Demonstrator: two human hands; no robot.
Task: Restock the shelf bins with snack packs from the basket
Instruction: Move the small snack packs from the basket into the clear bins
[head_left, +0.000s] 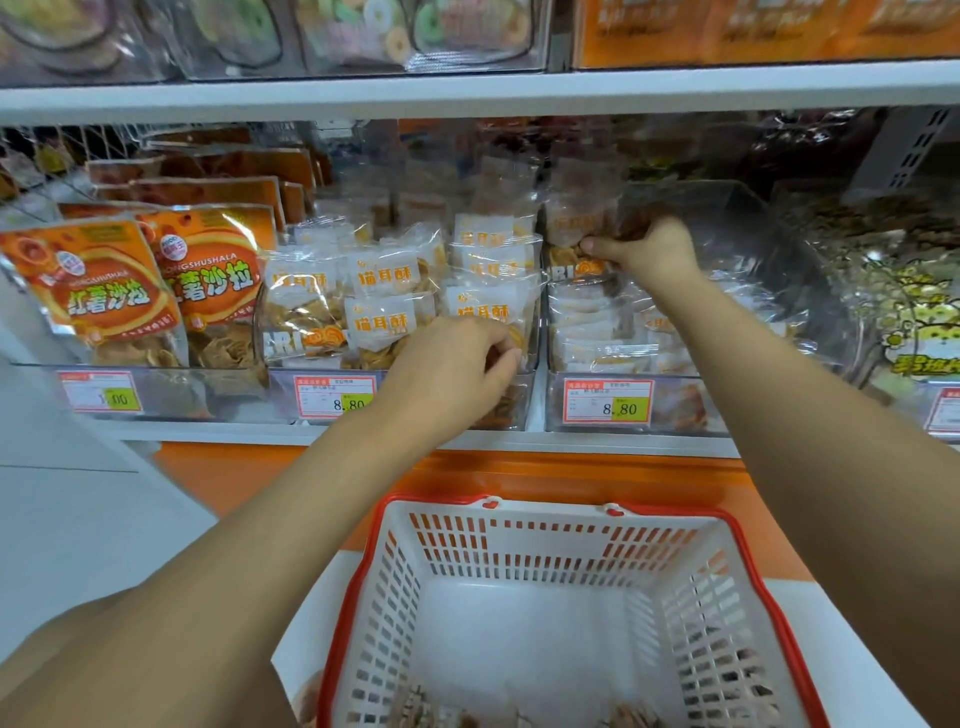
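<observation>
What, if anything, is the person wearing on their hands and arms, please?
Nothing visible. The left hand and right hand are bare: no gloves, rings or watch. The left forearm and right forearm are uncovered too, with no sleeve in view.

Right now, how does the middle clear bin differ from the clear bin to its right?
The middle bin is full of snack packs standing upright, labels forward; the right bin holds packs mostly lying flat in a low pile. The left hand grips a pack at the middle bin's front; the right hand holds one at the right bin's back. Both carry an 8.80 price tag.
</observation>
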